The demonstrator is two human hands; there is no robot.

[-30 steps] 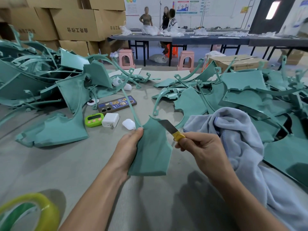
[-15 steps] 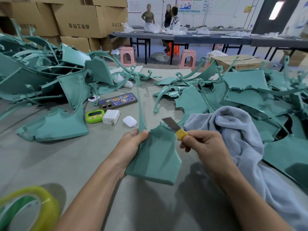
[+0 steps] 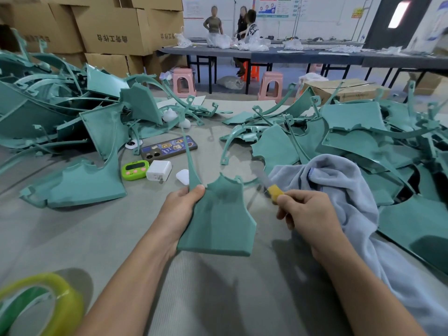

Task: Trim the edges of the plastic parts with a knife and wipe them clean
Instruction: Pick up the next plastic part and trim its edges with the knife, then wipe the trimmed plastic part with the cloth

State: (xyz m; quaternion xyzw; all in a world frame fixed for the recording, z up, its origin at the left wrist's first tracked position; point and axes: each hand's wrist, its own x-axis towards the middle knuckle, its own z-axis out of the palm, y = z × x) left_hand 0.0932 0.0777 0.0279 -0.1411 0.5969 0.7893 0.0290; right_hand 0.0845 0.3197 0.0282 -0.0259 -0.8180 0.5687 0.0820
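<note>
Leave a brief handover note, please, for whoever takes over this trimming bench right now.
Left hand grips the flat teal plastic part with a long thin stem, held up over the grey table.
Right hand holds the yellow-handled knife; its blade is blurred, near the part's upper right corner.
The pale blue-grey cloth lies at right, partly over the right-hand pile of teal parts; the left-hand pile lies opposite.
Done: cannot tell how many parts are trimmed.
Left: finish trimming this part, wipe it with the cloth, then work through the piles.

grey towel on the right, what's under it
Teal plastic parts run beneath the towel at its far and right edges. Whatever lies under its bunched middle is covered.
</note>
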